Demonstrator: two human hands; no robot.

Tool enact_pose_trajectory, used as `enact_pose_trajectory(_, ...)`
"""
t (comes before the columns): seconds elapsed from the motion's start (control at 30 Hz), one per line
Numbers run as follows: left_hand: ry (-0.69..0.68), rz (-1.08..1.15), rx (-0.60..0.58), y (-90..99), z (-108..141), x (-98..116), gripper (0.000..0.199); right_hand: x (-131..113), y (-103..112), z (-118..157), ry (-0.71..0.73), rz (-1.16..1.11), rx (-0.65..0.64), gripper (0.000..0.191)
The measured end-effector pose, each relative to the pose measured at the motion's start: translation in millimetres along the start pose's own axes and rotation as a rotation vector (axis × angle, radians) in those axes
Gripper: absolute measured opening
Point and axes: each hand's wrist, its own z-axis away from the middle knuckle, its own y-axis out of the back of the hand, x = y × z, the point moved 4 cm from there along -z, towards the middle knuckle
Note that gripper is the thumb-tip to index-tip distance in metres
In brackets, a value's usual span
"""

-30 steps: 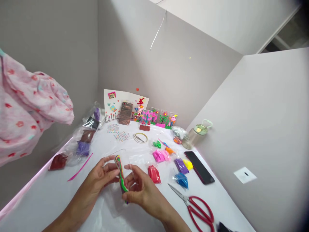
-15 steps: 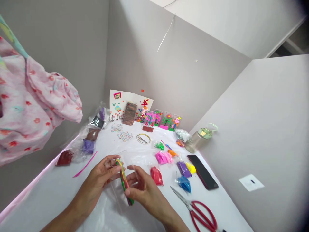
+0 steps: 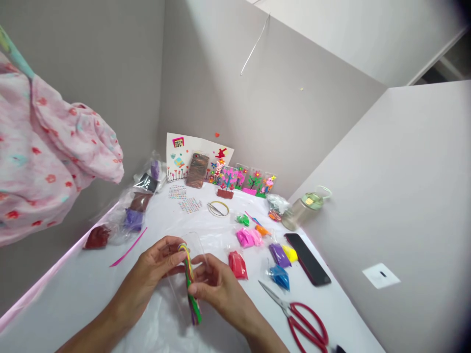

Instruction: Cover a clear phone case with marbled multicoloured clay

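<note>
A long multicoloured clay roll (image 3: 189,279), striped green, yellow, red and purple, slants between my two hands. My left hand (image 3: 162,262) pinches its upper end between thumb and fingers. Lower down on its right side, my right hand (image 3: 217,289) grips the roll, thumb in front and fingers behind. A clear transparent case or sheet (image 3: 198,240) lies behind the roll and between the hands; how it is held is partly hidden by the fingers.
Bagged clay, such as red (image 3: 237,264) and blue (image 3: 279,277), lies to the right, with red-handled scissors (image 3: 307,323), a black phone (image 3: 308,259) and a bottle (image 3: 301,212). More bags (image 3: 134,219) line the left edge. Decorated panels (image 3: 198,170) stand at the back.
The roll looks longer and its lower end reaches further down, turned to stand more upright. Both hands keep hold of it. The view has shifted slightly.
</note>
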Motion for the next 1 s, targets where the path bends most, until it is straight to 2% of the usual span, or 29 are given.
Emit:
enact_pose_trajectory(0.07, -0.003, 0.001, 0.016, 0.7, 1.4, 0.3, 0.019, 0.0, -0.1, 1.1, 0.003, 0.042, 0.012, 0.071)
enact_pose_trajectory(0.13, -0.006, -0.005, 0.039, 2.5, 2.1, 1.1, 0.020, 0.8, 1.5, 1.6, -0.011, 0.058, 0.013, 0.074)
enact_pose_trajectory(0.37, 0.010, -0.023, 0.021, 6.1, -2.3, 3.0, 0.028, -8.8, 12.0, 5.8, 0.006, 0.045, -0.098, 0.051)
enact_pose_trajectory(0.53, 0.018, -0.089, -0.012, -0.8, 0.8, 0.6, 0.024, -6.9, 7.6, 2.3, 0.028, -0.013, -0.043, 0.054)
enact_pose_trajectory(0.7, 0.027, -0.170, -0.014, 0.2, 1.4, -3.3, 0.024, -0.9, 7.0, -1.4, 0.002, 0.011, 0.036, 0.046)
enact_pose_trajectory(0.83, 0.047, -0.166, -0.054, 0.8, -1.1, -3.8, 0.026, -3.5, 10.6, -0.6, -0.030, -0.009, -0.007, 0.049)
enact_pose_trajectory(1.0, 0.052, -0.157, -0.109, -1.9, -2.9, -1.6, 0.032, -7.0, 15.2, 0.8, -0.033, -0.014, -0.019, 0.043)
